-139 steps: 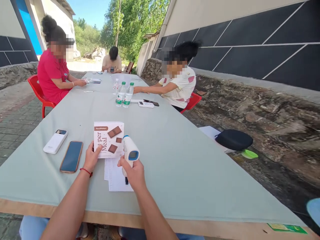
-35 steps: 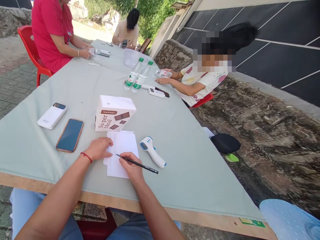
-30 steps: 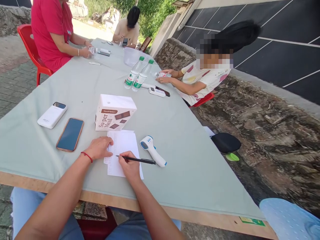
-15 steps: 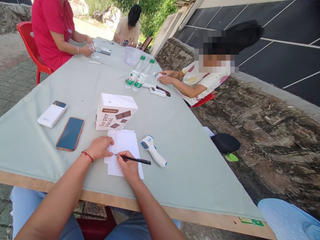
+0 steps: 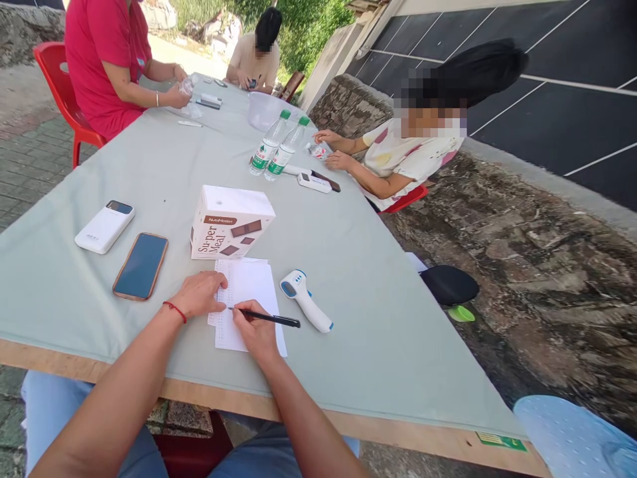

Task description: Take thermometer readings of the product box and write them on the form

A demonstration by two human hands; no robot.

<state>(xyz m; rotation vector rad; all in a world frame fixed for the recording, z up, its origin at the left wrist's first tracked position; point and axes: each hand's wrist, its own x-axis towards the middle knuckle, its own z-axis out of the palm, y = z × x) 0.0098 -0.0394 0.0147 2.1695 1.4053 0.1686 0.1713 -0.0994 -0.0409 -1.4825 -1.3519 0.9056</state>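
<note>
My right hand (image 5: 257, 330) grips a black pen (image 5: 273, 318), its tip touching a white sheet of paper (image 5: 253, 282). Fingers apart, my left hand (image 5: 202, 292) rests on the left edge of the paper, over a narrower strip with small rows of writing too fine to read. A red string bracelet circles that wrist. Just behind the paper stands a white box (image 5: 231, 222) printed "Su-per Meal". To the right of the paper lies a white and blue infrared thermometer (image 5: 306, 302). Left of my left hand are a smartphone (image 5: 141, 265) and a white power bank (image 5: 104, 227).
Two water bottles (image 5: 276, 149) stand behind the box, near a pale plastic basin (image 5: 266, 109). Three other people sit around the cloth-covered table (image 5: 373, 338), handling small things. A light blue stool (image 5: 572, 431) is at the lower right.
The person on the right has moved their hands apart around a small clear packet on the table. The person in red has shifted their hands slightly. My hands look unchanged.
</note>
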